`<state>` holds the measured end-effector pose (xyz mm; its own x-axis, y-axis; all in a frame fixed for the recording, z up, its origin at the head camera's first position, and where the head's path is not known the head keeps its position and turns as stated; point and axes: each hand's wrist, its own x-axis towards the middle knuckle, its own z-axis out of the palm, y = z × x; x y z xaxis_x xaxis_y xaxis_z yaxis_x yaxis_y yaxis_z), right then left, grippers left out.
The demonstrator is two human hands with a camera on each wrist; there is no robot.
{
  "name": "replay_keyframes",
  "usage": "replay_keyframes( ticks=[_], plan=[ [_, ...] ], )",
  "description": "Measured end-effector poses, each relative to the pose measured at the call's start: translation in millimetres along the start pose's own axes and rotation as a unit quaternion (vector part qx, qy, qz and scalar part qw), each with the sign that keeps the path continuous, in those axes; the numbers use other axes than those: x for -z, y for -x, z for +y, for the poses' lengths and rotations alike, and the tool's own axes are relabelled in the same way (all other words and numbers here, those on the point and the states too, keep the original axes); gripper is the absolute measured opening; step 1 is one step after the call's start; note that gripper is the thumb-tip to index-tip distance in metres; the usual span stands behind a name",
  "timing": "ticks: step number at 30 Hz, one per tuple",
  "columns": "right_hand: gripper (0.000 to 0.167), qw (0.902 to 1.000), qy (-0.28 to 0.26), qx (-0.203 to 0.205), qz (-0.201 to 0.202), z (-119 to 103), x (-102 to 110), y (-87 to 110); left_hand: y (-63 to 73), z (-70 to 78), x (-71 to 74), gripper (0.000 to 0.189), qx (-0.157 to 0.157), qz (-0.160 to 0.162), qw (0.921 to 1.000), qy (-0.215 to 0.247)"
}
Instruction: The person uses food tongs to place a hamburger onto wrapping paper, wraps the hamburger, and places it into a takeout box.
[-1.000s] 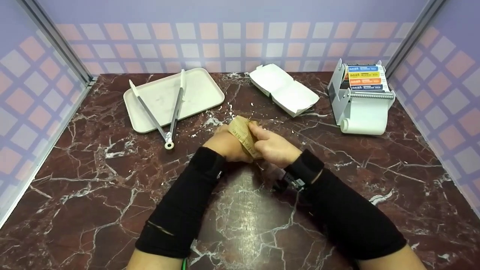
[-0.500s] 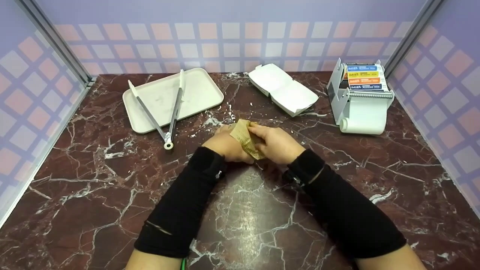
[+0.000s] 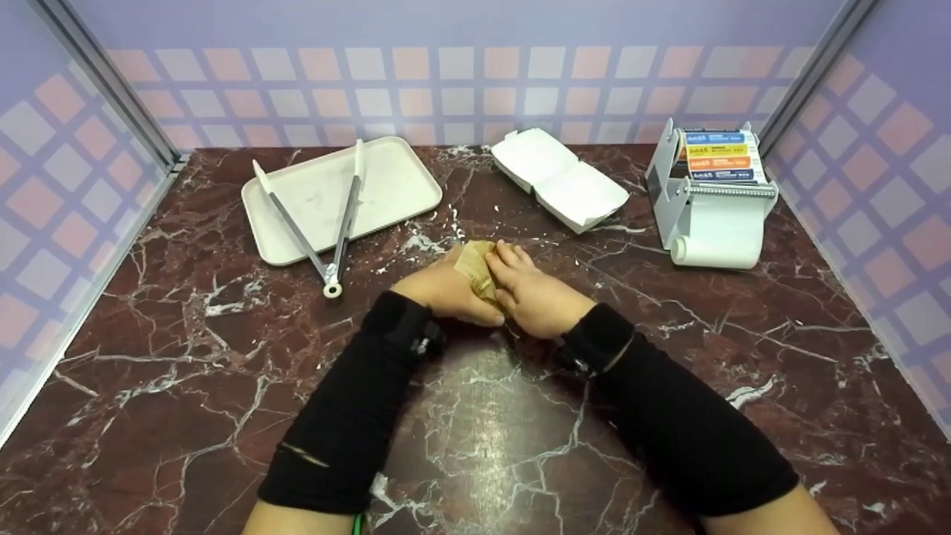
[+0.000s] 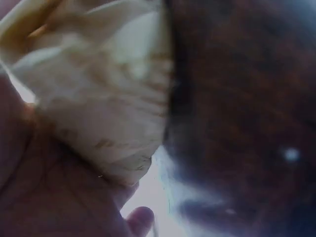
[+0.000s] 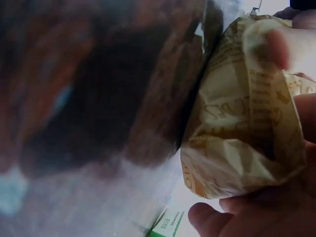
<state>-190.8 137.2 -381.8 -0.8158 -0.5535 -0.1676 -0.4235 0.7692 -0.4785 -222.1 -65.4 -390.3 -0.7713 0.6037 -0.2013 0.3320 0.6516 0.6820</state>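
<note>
A bundle wrapped in brown printed food paper (image 3: 475, 269) is between my two hands above the middle of the table. My left hand (image 3: 444, 290) holds it from the left, and the left wrist view shows the creased wrapper (image 4: 111, 94) against the palm. On the other side, my right hand (image 3: 548, 297) holds the bundle, its fingers on the far side and its thumb on the near side. Printed lettering and folds show on the wrapper (image 5: 242, 128) in the right wrist view. What the paper encloses is hidden.
At the back left, metal tongs (image 3: 343, 234) with pale tips stand spread across a cream tray (image 3: 405, 174). An unfolded white clamshell box (image 3: 576, 186) lies at the back centre. To its right is a dispenser (image 3: 657, 186) with a white roll (image 3: 717, 253) and coloured labels.
The right hand has gone from pinching the paper to lying more spread along the bundle's right side. The paper's raised flap now sits flatter. Tray, tongs, box and dispenser stay put.
</note>
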Motion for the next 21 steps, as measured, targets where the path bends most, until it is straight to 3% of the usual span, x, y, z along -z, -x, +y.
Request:
replay_keyframes(
  ticks=[1, 3, 6, 7, 8, 9, 11, 15, 21],
  plan=[
    [0.066, 1.0000, 0.005, 0.001, 0.001, 0, -1, 0.1, 0.5, -1.7, 2.5, 0.090, -0.028, -0.006, 0.9990, 0.035],
    [0.066, 0.9999, 0.011, 0.000, 0.004, 0, -1, 0.7, 6.8, -4.4, 9.6, 0.081, -0.011, 0.004, 0.9970, 0.076],
    [0.066, 0.9999, 0.012, -0.005, 0.007, -1, -1, 1.5, 13.7, -5.7, 20.8, 0.070, 0.036, 0.058, 0.9945, 0.079],
    [0.066, 0.9999, 0.012, -0.006, 0.008, -1, -1, 1.3, 16.5, -4.9, 23.7, 0.070, 0.062, 0.077, 0.9920, 0.079],
    [0.066, 0.9998, 0.014, -0.007, 0.009, -1, -1, 1.2, 20.2, -4.1, 26.2, 0.072, 0.110, 0.092, 0.9870, 0.073],
    [0.066, 0.9998, 0.018, -0.007, 0.009, -1, -2, 1.0, 21.0, -3.1, 27.6, 0.069, 0.121, 0.096, 0.9851, 0.075],
    [0.066, 0.9996, 0.023, -0.008, 0.011, -1, -2, 0.8, 22.0, 0.1, 28.0, 0.060, 0.139, 0.094, 0.9828, 0.078],
    [0.067, 0.9993, 0.032, -0.003, 0.017, 0, -2, 0.8, 19.7, 0.3, 26.4, 0.038, 0.135, 0.070, 0.9839, 0.094],
    [0.069, 0.9997, 0.017, -0.008, 0.013, 0, 0, 1.9, 16.5, -11.5, 25.5, 0.023, 0.142, 0.054, 0.9723, 0.178]
  ],
)
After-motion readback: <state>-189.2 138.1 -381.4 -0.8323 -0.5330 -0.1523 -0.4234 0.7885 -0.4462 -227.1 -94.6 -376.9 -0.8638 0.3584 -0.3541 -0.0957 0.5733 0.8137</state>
